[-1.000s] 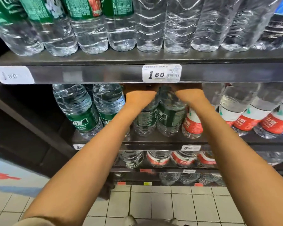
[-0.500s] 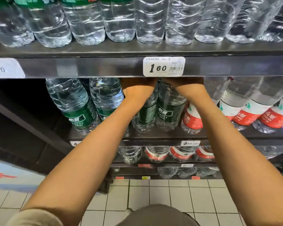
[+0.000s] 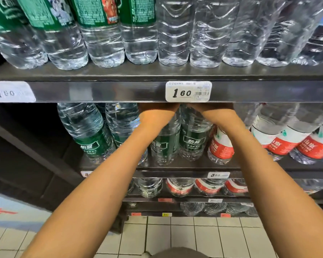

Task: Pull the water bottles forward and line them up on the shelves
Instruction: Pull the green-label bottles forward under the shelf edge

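Note:
Two green-labelled water bottles (image 3: 164, 146) (image 3: 193, 140) stand side by side on the middle shelf (image 3: 194, 164). My left hand (image 3: 157, 110) reaches to the top of the left one. My right hand (image 3: 211, 109) reaches to the top of the right one. The front lip of the upper shelf (image 3: 101, 92) hides the fingers of both hands and the bottle caps. Two more green-labelled bottles (image 3: 88, 133) (image 3: 121, 123) stand to the left, and red-labelled bottles (image 3: 221, 146) to the right.
The upper shelf carries a row of bottles (image 3: 173, 34) close over my hands, with a 1.60 price tag (image 3: 188, 91) on its lip. Lower shelves (image 3: 175, 200) hold more bottles. A dark gap (image 3: 26, 136) lies left of the bottles, and tiled floor (image 3: 194, 237) below.
Both hands stay at the tops of the two green-labelled bottles. The view has shifted slightly up and down; the bottles show no clear movement.

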`<state>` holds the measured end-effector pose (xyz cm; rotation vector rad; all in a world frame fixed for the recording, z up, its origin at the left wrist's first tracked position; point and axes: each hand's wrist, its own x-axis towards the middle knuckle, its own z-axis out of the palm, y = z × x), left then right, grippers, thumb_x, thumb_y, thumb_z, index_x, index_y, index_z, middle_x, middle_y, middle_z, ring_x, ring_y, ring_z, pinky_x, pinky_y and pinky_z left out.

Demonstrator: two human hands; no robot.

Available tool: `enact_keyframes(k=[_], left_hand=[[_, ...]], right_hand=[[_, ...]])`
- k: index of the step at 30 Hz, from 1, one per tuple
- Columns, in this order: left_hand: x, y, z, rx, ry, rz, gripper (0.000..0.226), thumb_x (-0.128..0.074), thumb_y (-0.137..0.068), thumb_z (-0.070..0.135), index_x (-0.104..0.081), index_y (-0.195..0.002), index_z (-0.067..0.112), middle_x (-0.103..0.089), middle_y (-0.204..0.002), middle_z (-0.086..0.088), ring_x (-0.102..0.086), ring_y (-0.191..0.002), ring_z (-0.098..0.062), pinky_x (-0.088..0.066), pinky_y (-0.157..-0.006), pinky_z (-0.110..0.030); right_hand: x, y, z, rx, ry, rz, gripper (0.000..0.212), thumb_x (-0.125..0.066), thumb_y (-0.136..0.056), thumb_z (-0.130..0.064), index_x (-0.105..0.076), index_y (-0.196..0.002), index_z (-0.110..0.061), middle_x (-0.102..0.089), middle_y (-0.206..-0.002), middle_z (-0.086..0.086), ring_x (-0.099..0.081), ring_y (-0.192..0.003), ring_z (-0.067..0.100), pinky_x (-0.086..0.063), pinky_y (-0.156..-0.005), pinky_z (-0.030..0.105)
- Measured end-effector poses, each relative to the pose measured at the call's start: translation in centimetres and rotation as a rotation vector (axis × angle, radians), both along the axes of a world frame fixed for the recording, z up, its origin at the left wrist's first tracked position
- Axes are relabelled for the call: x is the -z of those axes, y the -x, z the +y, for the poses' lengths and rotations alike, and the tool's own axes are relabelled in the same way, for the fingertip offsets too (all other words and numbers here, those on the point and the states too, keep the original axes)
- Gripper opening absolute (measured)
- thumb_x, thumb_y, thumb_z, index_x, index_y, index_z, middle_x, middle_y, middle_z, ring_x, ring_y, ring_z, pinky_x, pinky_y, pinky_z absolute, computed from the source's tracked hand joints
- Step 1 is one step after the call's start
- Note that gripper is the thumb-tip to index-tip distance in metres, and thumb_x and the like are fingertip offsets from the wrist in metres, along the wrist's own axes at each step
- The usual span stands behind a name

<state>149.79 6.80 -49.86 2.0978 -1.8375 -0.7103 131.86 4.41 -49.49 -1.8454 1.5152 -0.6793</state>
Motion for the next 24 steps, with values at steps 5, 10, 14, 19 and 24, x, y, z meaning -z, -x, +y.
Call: enact_keyframes(k=[5, 10, 14, 19, 24], left_hand=[[-0.5, 1.1, 0.8, 0.015, 0.416, 0.172, 0.033, -0.046, -0.101, 0.038, -0.062, -0.121, 0.017, -0.063, -0.129, -0.005, -0.053, -0.117, -0.013, -0.034, -0.1, -0.018], [-1.0, -1.2, 0.2, 0.206, 0.3, 0.522, 0.031, -0.065, -0.091, 0.04, -0.055, -0.12, 0.039, -0.053, -0.141, 0.008, -0.045, -0.122, -0.003, -0.027, -0.113, -0.022], [-0.6, -0.5, 0.1, 0.112, 0.508, 0.488, 0.042, -0.067, -0.093, 0.026, -0.056, -0.132, 0.018, -0.052, -0.136, 0.014, -0.039, -0.113, 0.009, -0.02, -0.102, 0.002], [-0.1, 0.9, 0.2, -0.051, 0.545, 0.42, 0.042, -0.059, -0.096, 0.036, -0.054, -0.135, 0.021, -0.052, -0.144, 0.003, -0.041, -0.136, -0.016, -0.025, -0.118, -0.034], [-0.7, 0.5, 0.6, -0.01, 0.309, 0.31, 0.05, -0.046, -0.097, 0.046, -0.056, -0.133, 0.014, -0.055, -0.141, -0.005, -0.046, -0.133, -0.025, -0.031, -0.113, -0.036]], right_hand=[[-0.9, 0.3, 0.2, -0.07, -0.004, -0.098, 0.066, -0.056, -0.093, -0.049, -0.033, -0.15, -0.024, -0.03, -0.156, -0.004, -0.029, -0.142, 0.015, -0.02, -0.115, 0.029], [-0.2, -0.8, 1.0, 0.02, 0.029, -0.096, 0.067, -0.055, -0.09, -0.056, -0.036, -0.148, -0.028, -0.032, -0.156, -0.006, -0.027, -0.144, 0.017, -0.016, -0.117, 0.029], [-0.2, -0.3, 0.5, -0.053, -0.151, -0.159, 0.058, -0.044, -0.099, -0.048, -0.03, -0.15, -0.024, -0.029, -0.157, -0.005, -0.026, -0.145, 0.019, -0.021, -0.102, 0.012], [-0.4, 0.3, 0.7, -0.062, -0.09, -0.096, 0.069, -0.052, -0.092, -0.054, -0.029, -0.151, -0.027, -0.027, -0.158, -0.005, -0.025, -0.145, 0.018, -0.015, -0.116, 0.029], [-0.3, -0.2, 0.7, -0.011, -0.107, -0.225, 0.057, -0.049, -0.098, -0.046, -0.033, -0.149, -0.027, -0.031, -0.155, -0.008, -0.029, -0.141, 0.014, -0.018, -0.083, -0.007]])
